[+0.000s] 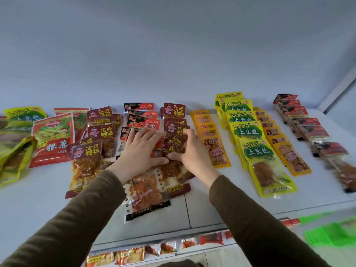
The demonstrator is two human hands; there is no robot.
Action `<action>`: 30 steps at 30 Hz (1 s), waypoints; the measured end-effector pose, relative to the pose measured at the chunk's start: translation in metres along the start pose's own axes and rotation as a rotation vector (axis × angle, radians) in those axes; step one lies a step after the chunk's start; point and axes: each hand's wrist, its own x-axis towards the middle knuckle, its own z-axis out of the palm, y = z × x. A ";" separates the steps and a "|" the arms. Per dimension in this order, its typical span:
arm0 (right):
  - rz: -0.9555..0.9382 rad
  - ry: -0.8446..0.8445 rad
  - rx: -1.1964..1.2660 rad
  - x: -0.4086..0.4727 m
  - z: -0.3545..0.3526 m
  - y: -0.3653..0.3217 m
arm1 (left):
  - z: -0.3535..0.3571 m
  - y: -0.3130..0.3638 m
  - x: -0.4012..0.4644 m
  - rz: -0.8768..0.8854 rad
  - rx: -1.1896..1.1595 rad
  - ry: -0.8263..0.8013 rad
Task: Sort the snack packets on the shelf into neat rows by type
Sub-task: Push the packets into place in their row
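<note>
Head view, and I'm looking down at the shelf (221,205) mid-sort. The right side looks done to me: an orange row (213,139), a yellow-green row (252,143), a second orange row (285,147) tucked just beside it, and a red-black row (312,130) at the far right, each overlapping front to back. The middle I'd call half finished: the maroon packs (174,112) and the black-red packs (142,123) form rough columns, but more maroon ones (90,151) lie skewed to the left. The far left is untouched by the look of it, with a big red bag (52,139) and loose yellow-green bags (17,143) in a heap.

Now the hands. My left hand (141,151) lies flat, fingers straight and spread, pressing down on the black-red packs. My right hand (189,149) is curled, fingers over the top and thumb underneath, pinching a small bunch of maroon packs in the middle column. I'd guess it's squaring that bunch up.
</note>
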 end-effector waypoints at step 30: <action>0.146 0.070 0.712 0.002 -0.007 0.030 | -0.006 0.081 -0.048 -0.158 -1.017 -0.441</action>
